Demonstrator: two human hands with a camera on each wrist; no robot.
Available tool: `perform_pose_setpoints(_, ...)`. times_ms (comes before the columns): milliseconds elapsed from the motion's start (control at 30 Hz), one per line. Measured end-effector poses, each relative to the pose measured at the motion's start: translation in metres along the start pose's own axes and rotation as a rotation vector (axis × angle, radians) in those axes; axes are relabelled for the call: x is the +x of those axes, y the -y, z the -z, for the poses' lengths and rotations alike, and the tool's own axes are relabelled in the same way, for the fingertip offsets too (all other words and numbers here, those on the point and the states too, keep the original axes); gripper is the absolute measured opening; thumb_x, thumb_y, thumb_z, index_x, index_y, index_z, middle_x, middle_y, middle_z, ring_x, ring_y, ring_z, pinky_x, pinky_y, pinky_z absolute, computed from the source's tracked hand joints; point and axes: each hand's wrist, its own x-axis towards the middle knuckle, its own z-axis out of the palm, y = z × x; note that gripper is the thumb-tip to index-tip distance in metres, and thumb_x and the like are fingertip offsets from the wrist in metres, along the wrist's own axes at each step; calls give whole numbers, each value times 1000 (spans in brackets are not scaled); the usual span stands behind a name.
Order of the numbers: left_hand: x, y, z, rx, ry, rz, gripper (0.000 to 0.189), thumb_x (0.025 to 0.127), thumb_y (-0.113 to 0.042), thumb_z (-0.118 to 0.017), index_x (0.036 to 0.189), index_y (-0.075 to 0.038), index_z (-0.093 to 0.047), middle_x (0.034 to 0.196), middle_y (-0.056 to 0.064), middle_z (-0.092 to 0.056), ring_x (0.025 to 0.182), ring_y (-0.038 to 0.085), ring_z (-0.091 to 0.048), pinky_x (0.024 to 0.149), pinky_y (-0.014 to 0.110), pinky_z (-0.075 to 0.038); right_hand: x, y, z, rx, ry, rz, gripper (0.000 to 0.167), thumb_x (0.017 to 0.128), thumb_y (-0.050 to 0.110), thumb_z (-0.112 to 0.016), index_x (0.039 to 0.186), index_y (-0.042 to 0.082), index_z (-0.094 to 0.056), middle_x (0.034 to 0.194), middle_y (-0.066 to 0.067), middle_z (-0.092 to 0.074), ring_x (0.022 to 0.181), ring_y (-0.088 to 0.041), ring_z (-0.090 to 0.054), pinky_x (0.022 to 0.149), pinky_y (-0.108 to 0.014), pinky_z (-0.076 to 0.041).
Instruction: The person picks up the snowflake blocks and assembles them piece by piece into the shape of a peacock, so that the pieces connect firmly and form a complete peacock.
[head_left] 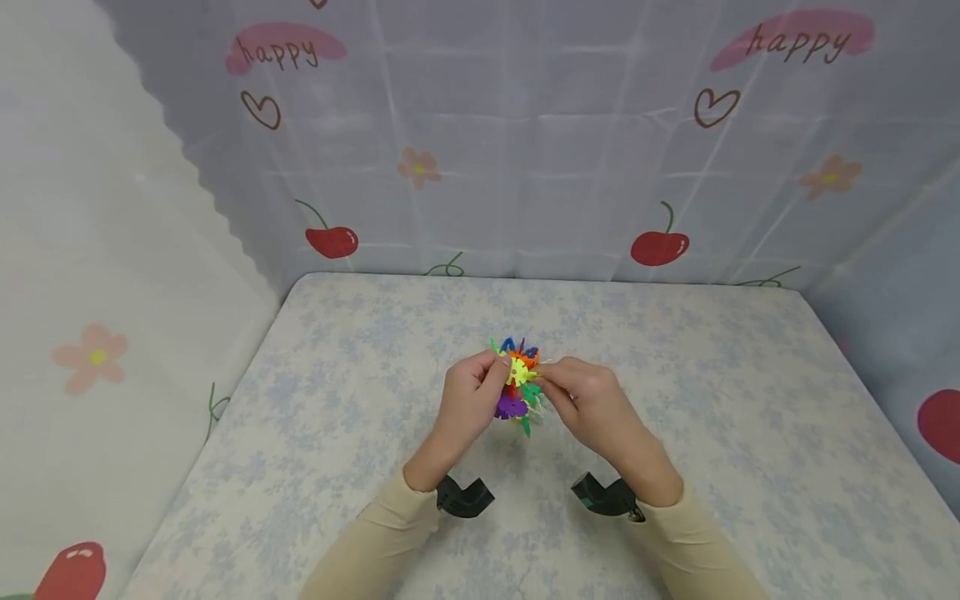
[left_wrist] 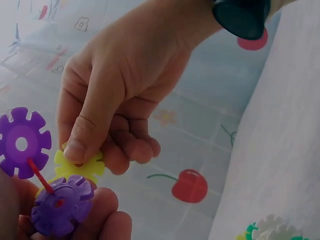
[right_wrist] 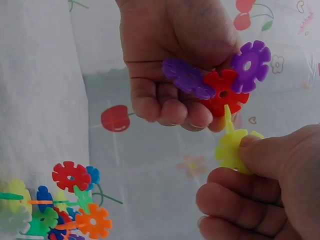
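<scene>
My left hand (head_left: 471, 392) holds a small joined cluster of notched plastic discs. A red disc (right_wrist: 225, 92) stands between two purple discs, one tilted (right_wrist: 186, 79) and one facing the camera (right_wrist: 252, 65). My right hand (head_left: 596, 404) pinches a yellow notched disc (right_wrist: 231, 150) between thumb and fingers. A thin yellow part (right_wrist: 228, 117), seen edge-on, meets the red disc's rim. In the left wrist view, the yellow disc (left_wrist: 80, 167) lies right behind a purple disc (left_wrist: 62, 205). Whether the yellow parts are slotted into the red disc I cannot tell.
A jumble of joined discs in several colours, with a red one (right_wrist: 71, 175) and an orange one (right_wrist: 93, 221), lies close by the hands. Dark wrist cameras (head_left: 463, 497) hang below both wrists. The table (head_left: 337, 350) has a patterned cloth, and printed curtains (head_left: 517, 133) surround it.
</scene>
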Motion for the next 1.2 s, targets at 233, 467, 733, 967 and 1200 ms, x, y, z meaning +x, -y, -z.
perform_pose_setpoints(233, 2, -1, 0, -158, 50, 99, 40, 107, -19, -48, 70, -4, -54, 62, 0, -65, 45, 5, -51, 45, 21, -40, 0, 0, -4, -30, -46, 40, 48, 105, 35, -46, 96, -1, -76, 74, -7, -69, 58, -9, -53, 53, -21, -50)
perform_pose_setpoints(467, 0, 3, -2, -21, -14, -42, 45, 105, -14, -52, 63, -1, -49, 57, 14, -60, 40, 5, -40, 41, 20, -31, 0, -1, -9, -61, -67, 91, 49, 106, 34, -44, 92, -1, -74, 73, -8, -68, 57, -11, -56, 54, -23, -54)
perform_pose_setpoints(733, 1, 1, 2, -98, 39, 36, 40, 106, -17, -51, 70, 1, -57, 68, 19, -71, 42, 6, -46, 42, 21, -32, -1, -4, -18, 7, -159, 133, 43, 107, 29, -47, 93, -2, -74, 74, -8, -70, 56, -10, -55, 53, -21, -51)
perform_pose_setpoints(967, 2, 3, 4, 166, 39, -53, 45, 103, -14, -54, 59, -9, -43, 49, 0, -43, 39, 3, -33, 40, 19, -27, -5, -4, -21, -73, -70, 119, 52, 107, 33, -40, 90, -2, -74, 73, -9, -69, 57, -13, -62, 56, -25, -56)
perform_pose_setpoints(1200, 9, 10, 8, -34, 121, 63, 44, 107, -21, -50, 67, -4, -51, 54, -7, -47, 45, 7, -39, 46, 21, -32, -5, -3, -23, 7, -95, 14, 48, 106, 36, -48, 89, -1, -75, 73, -9, -71, 56, -9, -58, 53, -19, -51)
